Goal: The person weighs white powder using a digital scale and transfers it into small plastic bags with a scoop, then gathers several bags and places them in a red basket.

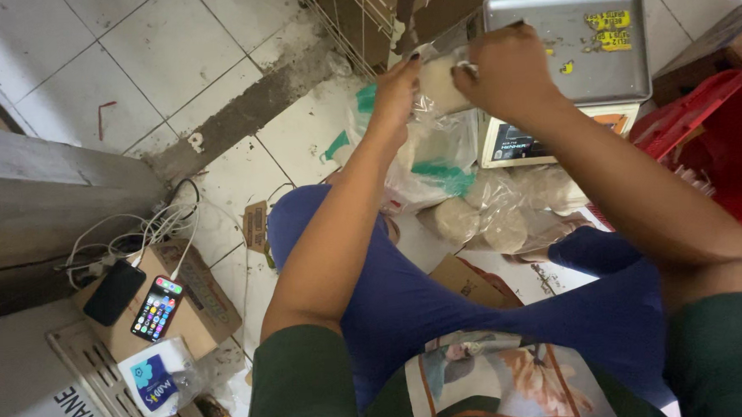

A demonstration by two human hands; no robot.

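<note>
Silver scale tray (577,53) at 1 o'clock, red basket (719,147) at 3, two phones (137,302) on a box at 8. Small clear bag of white stuff (439,85) at 12, pinched between left hand (395,95) and right hand (507,73), above more filled bags (480,216).

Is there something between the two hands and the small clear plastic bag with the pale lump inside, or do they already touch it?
Nothing visible stands between them. The left hand and the right hand both grip the small clear plastic bag with the pale lump directly, beside the metal tray of the weighing scale.
</note>
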